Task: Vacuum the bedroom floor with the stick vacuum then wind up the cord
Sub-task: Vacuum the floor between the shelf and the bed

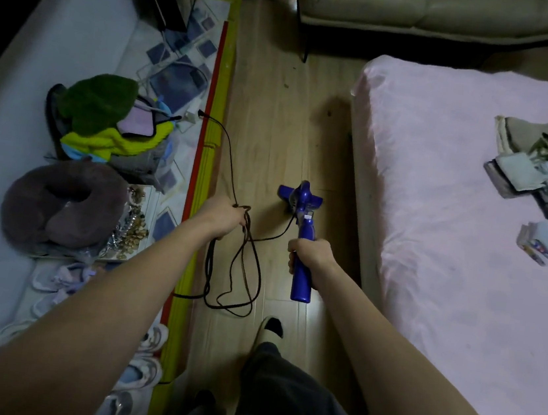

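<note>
Head camera looks steeply down, close over floor; wide-angle.

Counts: 1 blue plastic stick vacuum, 1 dark power cord, 2 bare hands, left hand and right hand. Left of the vacuum: 1 grey-brown plush ring cushion. Right of it: 1 pink-sheeted mattress.

A grey neck pillow is lying beside piled clothes; folded papers are sitting on the pink bed.
</note>
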`<state>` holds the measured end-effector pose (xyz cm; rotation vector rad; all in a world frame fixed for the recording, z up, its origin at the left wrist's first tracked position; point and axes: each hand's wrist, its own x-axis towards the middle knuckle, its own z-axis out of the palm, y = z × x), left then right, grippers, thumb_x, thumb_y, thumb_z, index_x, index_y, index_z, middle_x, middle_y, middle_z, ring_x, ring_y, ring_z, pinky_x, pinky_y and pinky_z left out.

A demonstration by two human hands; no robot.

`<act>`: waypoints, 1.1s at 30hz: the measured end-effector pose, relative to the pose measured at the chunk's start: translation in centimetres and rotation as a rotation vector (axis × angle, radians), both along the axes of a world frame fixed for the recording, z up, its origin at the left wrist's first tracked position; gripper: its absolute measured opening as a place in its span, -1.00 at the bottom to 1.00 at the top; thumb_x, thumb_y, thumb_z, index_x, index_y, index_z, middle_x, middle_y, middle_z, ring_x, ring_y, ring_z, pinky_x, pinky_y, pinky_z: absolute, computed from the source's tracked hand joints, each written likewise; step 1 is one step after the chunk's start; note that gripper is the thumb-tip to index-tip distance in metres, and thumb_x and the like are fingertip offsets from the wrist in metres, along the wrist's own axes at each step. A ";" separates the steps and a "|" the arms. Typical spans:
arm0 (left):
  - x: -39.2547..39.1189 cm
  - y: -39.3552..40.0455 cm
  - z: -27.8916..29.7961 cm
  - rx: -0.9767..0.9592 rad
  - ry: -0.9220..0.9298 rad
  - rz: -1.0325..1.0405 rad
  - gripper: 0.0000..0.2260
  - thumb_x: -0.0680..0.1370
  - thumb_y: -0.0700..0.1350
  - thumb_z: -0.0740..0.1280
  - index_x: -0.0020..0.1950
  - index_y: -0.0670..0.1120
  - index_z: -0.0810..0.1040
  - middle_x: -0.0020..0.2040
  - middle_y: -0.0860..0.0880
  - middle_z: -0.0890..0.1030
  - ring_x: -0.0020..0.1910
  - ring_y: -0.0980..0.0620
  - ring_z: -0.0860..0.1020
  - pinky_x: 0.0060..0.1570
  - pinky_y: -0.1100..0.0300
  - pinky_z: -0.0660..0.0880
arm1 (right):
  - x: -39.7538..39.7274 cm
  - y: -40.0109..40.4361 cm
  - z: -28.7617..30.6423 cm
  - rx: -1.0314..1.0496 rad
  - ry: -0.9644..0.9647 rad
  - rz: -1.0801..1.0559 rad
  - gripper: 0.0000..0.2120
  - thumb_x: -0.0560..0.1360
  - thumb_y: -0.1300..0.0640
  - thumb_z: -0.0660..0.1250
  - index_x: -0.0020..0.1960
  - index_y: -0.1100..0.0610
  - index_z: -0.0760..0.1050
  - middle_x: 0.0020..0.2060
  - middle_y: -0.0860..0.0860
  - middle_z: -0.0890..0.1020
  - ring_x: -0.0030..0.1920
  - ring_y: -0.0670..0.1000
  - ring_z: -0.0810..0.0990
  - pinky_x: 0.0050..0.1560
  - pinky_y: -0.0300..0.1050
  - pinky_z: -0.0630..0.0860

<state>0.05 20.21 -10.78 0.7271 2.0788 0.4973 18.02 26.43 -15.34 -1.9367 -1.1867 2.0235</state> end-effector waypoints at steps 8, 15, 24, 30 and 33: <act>0.4 4.6 -1.2 -0.088 0.023 -0.032 -0.81 0.57 -0.10 0.25 -0.01 -0.18 0.60 -0.32 -0.03 0.45 -0.38 0.04 0.41 -0.42 0.23 0.31 | -0.9 9.0 -3.2 -0.028 -0.157 0.038 -0.67 0.47 0.27 0.37 0.14 0.19 0.30 -0.19 0.09 0.55 -0.28 0.01 0.56 -0.36 -0.16 0.49; -0.3 5.9 -1.9 -0.121 0.000 -0.020 -0.83 0.59 -0.13 0.22 -0.05 -0.16 0.57 -0.31 -0.04 0.44 -0.36 0.02 0.42 -0.38 0.21 0.35 | 0.9 12.1 -4.9 -0.087 -0.232 0.113 -0.53 0.46 0.21 0.42 0.28 0.25 0.29 -0.19 0.11 0.55 -0.29 0.03 0.56 -0.36 -0.14 0.50; 0.6 4.3 -1.7 -0.132 -0.023 -0.057 -0.77 0.59 -0.11 0.22 0.03 -0.23 0.59 -0.32 -0.06 0.45 -0.39 0.02 0.41 -0.39 0.22 0.32 | 4.4 9.2 -3.9 -0.044 -0.289 0.111 -0.57 0.49 0.14 0.39 0.25 0.24 0.30 -0.25 0.09 0.51 -0.36 0.00 0.51 -0.42 -0.18 0.42; 0.9 1.1 -1.7 -0.135 -0.039 -0.122 -0.83 0.57 -0.13 0.23 -0.09 -0.18 0.57 -0.38 -0.06 0.41 -0.44 0.03 0.36 -0.44 0.21 0.27 | 6.9 2.8 -1.5 -0.085 -0.332 0.152 -0.60 0.51 0.18 0.35 0.28 0.27 0.33 -0.26 0.09 0.53 -0.37 0.00 0.52 -0.47 -0.19 0.44; 1.2 -0.6 -0.9 -0.105 -0.041 -0.183 -0.83 0.57 -0.14 0.22 -0.09 -0.17 0.57 -0.37 -0.06 0.41 -0.44 0.02 0.35 -0.43 0.20 0.27 | 7.4 -1.7 0.1 -0.067 -0.344 0.147 -0.61 0.51 0.17 0.35 0.27 0.24 0.34 -0.24 0.08 0.54 -0.36 -0.02 0.52 -0.57 -0.24 0.42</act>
